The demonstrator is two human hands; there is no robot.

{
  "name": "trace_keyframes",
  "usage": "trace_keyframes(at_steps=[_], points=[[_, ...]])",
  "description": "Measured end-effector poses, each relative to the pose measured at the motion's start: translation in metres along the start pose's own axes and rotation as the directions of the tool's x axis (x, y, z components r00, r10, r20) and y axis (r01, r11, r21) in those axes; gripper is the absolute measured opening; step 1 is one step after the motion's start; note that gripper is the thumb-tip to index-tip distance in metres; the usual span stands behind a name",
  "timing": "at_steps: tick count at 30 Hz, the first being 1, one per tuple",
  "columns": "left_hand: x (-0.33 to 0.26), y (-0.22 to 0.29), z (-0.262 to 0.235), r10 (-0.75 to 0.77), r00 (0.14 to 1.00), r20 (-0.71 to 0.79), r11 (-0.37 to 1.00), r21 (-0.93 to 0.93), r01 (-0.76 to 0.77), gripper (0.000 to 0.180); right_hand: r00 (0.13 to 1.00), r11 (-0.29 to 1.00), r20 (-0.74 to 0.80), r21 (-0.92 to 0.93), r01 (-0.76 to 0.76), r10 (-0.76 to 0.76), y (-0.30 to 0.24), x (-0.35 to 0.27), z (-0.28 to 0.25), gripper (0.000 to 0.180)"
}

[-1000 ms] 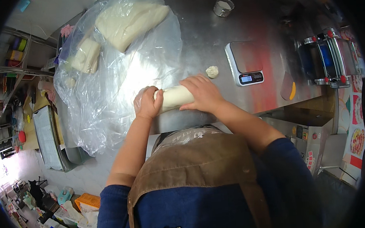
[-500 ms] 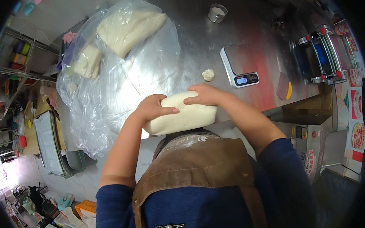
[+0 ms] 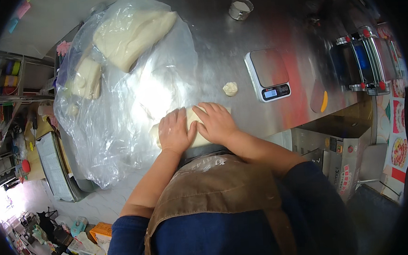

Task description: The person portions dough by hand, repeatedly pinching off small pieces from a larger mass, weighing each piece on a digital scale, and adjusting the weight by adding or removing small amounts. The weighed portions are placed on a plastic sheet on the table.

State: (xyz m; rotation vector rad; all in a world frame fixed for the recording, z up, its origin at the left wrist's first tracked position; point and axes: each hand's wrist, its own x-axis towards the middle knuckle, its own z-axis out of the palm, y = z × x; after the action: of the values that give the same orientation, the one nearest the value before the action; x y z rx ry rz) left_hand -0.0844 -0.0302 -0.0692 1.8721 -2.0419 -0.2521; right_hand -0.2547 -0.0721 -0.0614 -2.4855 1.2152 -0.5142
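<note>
Dough (image 3: 195,128) – long axis left-right; left hand (image 3: 175,131), right hand (image 3: 217,122) flat, pressing on it.

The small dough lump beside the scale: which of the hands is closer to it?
Right. The right hand presses dough just below the small dough lump; the left hand lies farther left, beyond the right.

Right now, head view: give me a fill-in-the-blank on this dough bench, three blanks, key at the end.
1. Both hands, left hand and right hand, press flat on a piece of ____.
2. The small dough ball lies just left of the ____.
3. The big dough slabs lie on a clear ____ sheet.

Missing words: dough; scale; plastic
</note>
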Motion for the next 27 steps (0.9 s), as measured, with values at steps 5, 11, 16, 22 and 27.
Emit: trace_keyframes(at_steps=[5,11,16,22,27], points=[[0.023,-0.019,0.004,-0.031,0.992,0.124,0.994,-0.105,0.044,0.042,0.996,0.995,0.027,0.058,-0.084,0.083,0.017,0.016,0.01,0.035],[0.059,-0.038,0.011,-0.07,0.966,0.247,0.99,-0.099,0.097,0.038,0.978,0.976,0.089,0.09,-0.198,0.191,0.035,0.048,0.024,0.019],[0.09,-0.017,-0.02,-0.32,0.803,0.503,0.94,0.063,0.335,0.054,0.884,0.93,0.315,0.013,-0.368,0.346,0.017,0.068,-0.008,0.038],[0.047,0.005,-0.04,-0.277,0.79,0.548,0.958,0.099,0.268,0.056,0.785,0.889,0.509,0.08,-0.451,0.353,0.008,0.031,-0.019,0.047],[0.0,0.002,-0.014,-0.141,0.956,0.257,0.988,-0.032,0.154,0.046,0.927,0.968,0.32,0.086,-0.236,0.198,-0.001,0.0,0.002,0.036]])
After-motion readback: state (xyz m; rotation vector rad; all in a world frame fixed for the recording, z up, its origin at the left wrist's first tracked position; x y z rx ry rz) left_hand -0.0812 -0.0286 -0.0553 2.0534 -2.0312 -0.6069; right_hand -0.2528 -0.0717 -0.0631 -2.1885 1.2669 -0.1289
